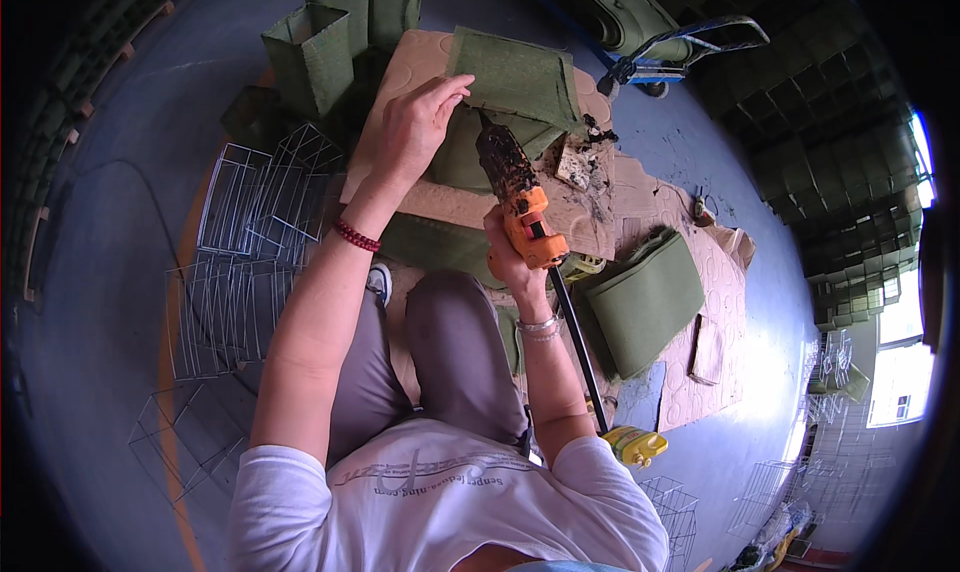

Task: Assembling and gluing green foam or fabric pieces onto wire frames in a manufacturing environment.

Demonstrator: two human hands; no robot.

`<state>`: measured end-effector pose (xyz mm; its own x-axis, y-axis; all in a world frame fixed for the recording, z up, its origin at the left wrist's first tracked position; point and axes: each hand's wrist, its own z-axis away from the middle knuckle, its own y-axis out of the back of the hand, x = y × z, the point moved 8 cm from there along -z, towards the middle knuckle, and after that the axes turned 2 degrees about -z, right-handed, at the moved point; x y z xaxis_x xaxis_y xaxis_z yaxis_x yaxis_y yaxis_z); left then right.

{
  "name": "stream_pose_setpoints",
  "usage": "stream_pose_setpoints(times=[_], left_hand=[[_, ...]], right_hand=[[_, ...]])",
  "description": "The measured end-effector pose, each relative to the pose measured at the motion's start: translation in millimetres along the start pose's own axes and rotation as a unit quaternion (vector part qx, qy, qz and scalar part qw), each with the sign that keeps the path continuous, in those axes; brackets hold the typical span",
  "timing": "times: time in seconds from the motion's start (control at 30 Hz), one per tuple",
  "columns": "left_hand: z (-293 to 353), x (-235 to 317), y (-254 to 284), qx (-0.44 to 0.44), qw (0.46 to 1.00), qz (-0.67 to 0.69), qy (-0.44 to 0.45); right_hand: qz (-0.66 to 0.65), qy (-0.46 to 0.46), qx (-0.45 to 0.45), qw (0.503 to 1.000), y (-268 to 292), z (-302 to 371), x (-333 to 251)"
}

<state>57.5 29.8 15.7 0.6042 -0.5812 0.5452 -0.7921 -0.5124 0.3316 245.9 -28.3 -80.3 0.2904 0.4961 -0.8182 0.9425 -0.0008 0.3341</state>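
My right hand [515, 257] is wrapped round the handle of an orange glue gun [530, 222]. Its front end is caked in black, and its tip points away from me at a green felt piece [515, 72]. A black rod [580, 342] runs back from the gun past my right forearm. My left hand [415, 122] is over the left edge of the felt, fingers stretched toward the gun's tip; whether the fingertips touch the fabric is hard to see. The felt lies on a cardboard-topped work surface [385, 97], with a folded flap on its near side.
Green felt bags [310, 62] stand at the far left, above wire frames [240, 202] on the floor. A black-smeared block [575, 162] lies right of the felt. Folded felt [645, 302] rests at right, near a yellow object [635, 445]. A blue trolley [655, 67] carries felt rolls.
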Motion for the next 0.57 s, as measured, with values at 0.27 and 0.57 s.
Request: stream_pose_setpoints(times=[0.27,0.57], left_hand=[[-0.2,0.8,-1.7,0.013,1.000,0.005,-0.007],[1.2,-1.4,-0.6,0.008,1.000,-0.005,-0.003]], right_hand=[[0.089,0.099,-0.014,0.991,-6.9,2.0,-5.4],[-0.096,-0.080,0.001,0.992,-0.4,-0.3,4.9]])
